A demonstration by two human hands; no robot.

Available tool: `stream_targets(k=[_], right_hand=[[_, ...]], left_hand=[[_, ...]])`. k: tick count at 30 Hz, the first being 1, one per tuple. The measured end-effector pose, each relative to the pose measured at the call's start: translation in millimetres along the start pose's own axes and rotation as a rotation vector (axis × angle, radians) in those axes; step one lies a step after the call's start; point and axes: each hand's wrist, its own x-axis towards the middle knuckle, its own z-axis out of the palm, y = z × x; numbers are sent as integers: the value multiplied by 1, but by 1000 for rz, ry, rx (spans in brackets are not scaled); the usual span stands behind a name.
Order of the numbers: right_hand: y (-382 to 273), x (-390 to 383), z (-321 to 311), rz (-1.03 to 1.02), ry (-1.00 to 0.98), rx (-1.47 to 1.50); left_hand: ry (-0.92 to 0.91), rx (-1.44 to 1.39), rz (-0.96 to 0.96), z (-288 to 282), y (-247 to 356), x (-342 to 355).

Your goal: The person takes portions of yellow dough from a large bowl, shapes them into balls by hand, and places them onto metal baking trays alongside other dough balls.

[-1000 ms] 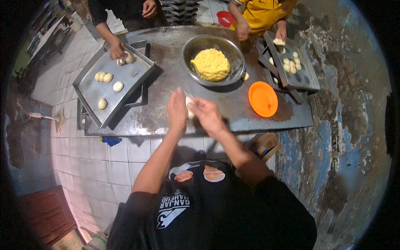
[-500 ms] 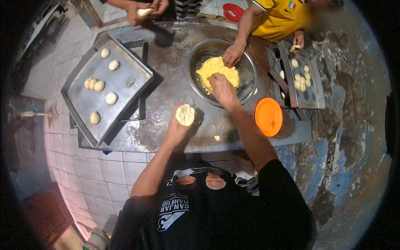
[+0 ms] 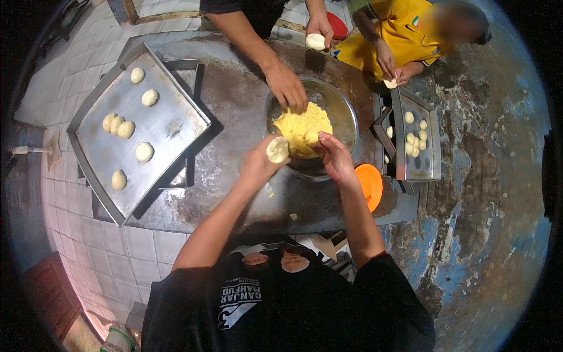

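My left hand (image 3: 258, 164) holds a flattened round of pale dough (image 3: 277, 149) at the near rim of a metal bowl (image 3: 346, 117). My right hand (image 3: 334, 155) pinches a lump of yellow filling (image 3: 299, 126) that fills the bowl. Another person's hand (image 3: 286, 88) reaches into the same filling from the far side. A grey metal table (image 3: 234, 88) carries the bowl.
A metal tray (image 3: 170, 126) with several dough balls lies at the left. A smaller tray (image 3: 431, 149) of dough balls sits at the right, with an orange plate (image 3: 369, 185) beside it. Across the table a person in yellow (image 3: 387, 35) shapes dough. Tiled floor lies left.
My left hand has carried the dough round up to the bowl's rim. My right hand has drawn back to the near side of the filling, and another person's hand has come into the bowl.
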Motion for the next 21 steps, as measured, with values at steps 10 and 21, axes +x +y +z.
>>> stream_targets(k=[10,21], right_hand=[[26,32,-17,-343,88,-332],[-31,38,-50,-675,155,-1475]], left_hand=[[84,-19,-54,18,43,-39],[208,-28,-29,4,33,-66]])
